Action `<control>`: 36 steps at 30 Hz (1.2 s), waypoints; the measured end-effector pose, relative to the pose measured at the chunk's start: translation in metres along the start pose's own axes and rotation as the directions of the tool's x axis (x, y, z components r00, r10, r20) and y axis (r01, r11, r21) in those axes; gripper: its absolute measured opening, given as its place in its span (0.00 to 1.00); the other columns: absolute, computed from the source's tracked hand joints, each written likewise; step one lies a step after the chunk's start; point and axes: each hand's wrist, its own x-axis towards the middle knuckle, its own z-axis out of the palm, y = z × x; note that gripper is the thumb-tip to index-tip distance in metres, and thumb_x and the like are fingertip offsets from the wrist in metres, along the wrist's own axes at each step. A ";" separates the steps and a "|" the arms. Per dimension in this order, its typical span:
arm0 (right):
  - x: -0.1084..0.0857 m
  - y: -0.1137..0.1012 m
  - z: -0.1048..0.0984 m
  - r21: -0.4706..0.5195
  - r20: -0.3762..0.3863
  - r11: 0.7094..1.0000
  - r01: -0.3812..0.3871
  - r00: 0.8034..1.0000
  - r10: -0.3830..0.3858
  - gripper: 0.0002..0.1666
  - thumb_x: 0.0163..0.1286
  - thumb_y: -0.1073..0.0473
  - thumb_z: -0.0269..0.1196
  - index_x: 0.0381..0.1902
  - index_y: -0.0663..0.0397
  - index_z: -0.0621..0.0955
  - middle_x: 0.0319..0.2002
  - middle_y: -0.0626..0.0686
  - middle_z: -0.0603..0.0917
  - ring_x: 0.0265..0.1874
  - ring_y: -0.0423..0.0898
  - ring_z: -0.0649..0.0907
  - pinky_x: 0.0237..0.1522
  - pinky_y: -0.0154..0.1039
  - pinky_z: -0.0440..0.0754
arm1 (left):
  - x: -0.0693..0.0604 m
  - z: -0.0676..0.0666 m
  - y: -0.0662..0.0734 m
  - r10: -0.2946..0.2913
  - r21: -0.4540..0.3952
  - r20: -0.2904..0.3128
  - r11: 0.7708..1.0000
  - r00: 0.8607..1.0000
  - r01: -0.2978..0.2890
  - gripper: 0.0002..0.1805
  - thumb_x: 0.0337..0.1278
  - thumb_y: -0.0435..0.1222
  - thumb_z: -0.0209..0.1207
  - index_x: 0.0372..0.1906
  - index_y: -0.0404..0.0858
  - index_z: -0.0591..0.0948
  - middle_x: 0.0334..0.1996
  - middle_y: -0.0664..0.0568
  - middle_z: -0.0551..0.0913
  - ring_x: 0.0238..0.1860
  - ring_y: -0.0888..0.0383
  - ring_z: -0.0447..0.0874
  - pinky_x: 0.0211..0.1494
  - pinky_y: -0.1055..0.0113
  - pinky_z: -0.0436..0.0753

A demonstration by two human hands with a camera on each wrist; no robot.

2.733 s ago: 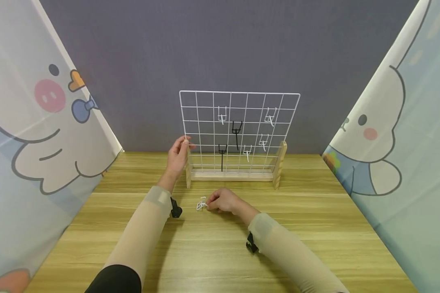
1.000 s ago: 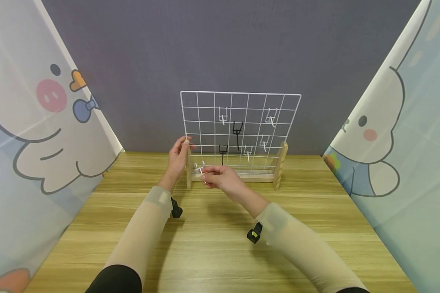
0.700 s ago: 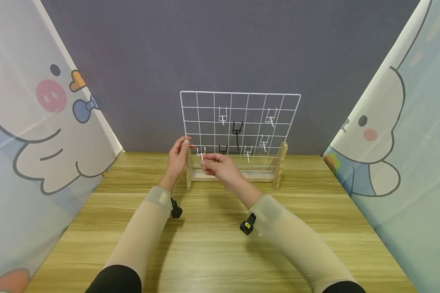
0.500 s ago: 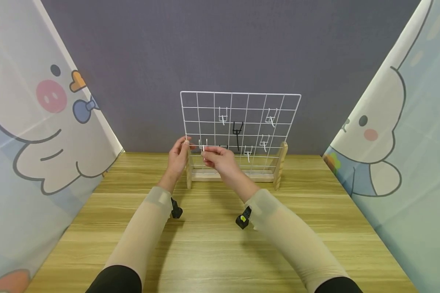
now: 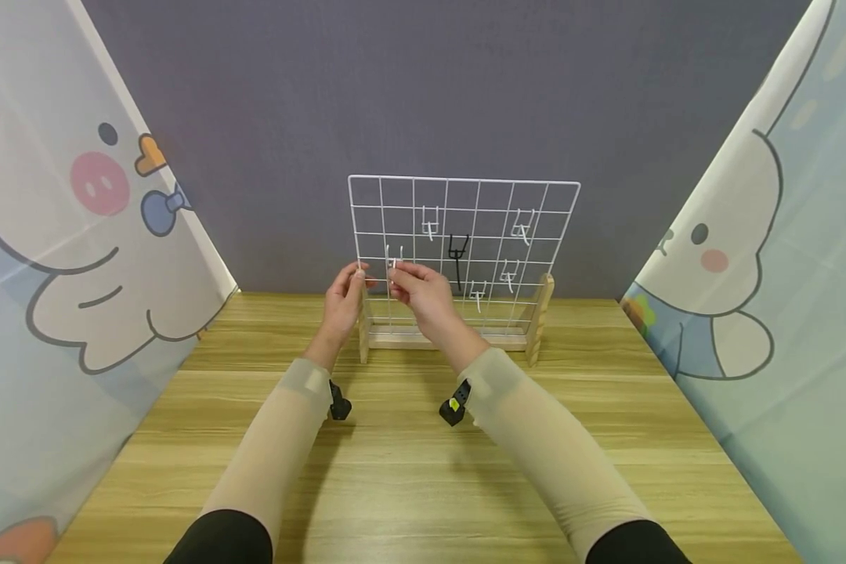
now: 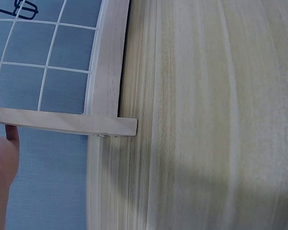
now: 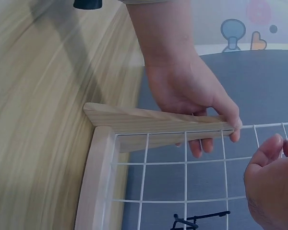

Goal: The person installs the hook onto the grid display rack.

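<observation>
My left hand (image 5: 341, 304) grips the top of the wooden left upright (image 7: 158, 120), where the white wire grid (image 5: 465, 179) meets it. In the right wrist view its thumb lies over the upright's end, with fingers behind the wires. My right hand (image 5: 428, 299) pinches the arm of a white wire hook (image 5: 395, 257) between thumb and fingertips. The hook's two prongs point up in front of the grid's left part; whether they touch a wire I cannot tell. Two black hooks hang on the grid; the upper black hook (image 5: 457, 252) shows, the lower is behind my right hand in the head view.
Several white hooks hang on the grid, among them a top right white hook (image 5: 522, 229) and a lower white hook (image 5: 477, 294). The wooden base (image 5: 451, 342) stands on the wood-grain table (image 5: 395, 470). A grey backdrop and printed cloths surround it.
My right hand has picked the white hook up from the table and raised it along the grid's left side. It now covers the lower black hook. My left hand has stayed on the upright.
</observation>
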 end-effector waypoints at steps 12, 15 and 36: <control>0.007 -0.012 0.006 0.050 -0.039 0.999 0.009 0.999 -0.007 0.20 0.77 0.68 0.70 0.63 0.69 0.84 0.35 0.49 0.89 0.31 0.38 0.86 0.39 0.27 0.87 | 0.001 0.000 -0.001 0.010 0.001 -0.017 1.000 1.000 -0.010 0.20 0.88 0.36 0.52 0.69 0.25 0.77 0.42 0.56 0.91 0.49 0.61 0.88 0.50 0.71 0.77; 0.008 -0.013 0.008 0.056 -0.036 0.998 0.010 0.999 -0.008 0.21 0.77 0.68 0.70 0.65 0.70 0.83 0.35 0.49 0.88 0.31 0.38 0.86 0.40 0.28 0.87 | 0.001 0.000 -0.001 0.011 0.004 -0.009 1.000 1.000 -0.011 0.20 0.89 0.35 0.51 0.70 0.25 0.75 0.40 0.60 0.91 0.47 0.66 0.88 0.50 0.72 0.76; 0.013 -0.018 0.011 0.078 -0.067 0.997 -0.014 0.998 0.019 0.23 0.77 0.69 0.69 0.65 0.72 0.82 0.34 0.49 0.89 0.30 0.38 0.86 0.39 0.27 0.87 | 0.001 0.001 -0.003 0.044 -0.021 -0.026 0.999 0.999 -0.045 0.18 0.88 0.34 0.52 0.66 0.24 0.77 0.40 0.53 0.92 0.44 0.67 0.89 0.46 0.69 0.75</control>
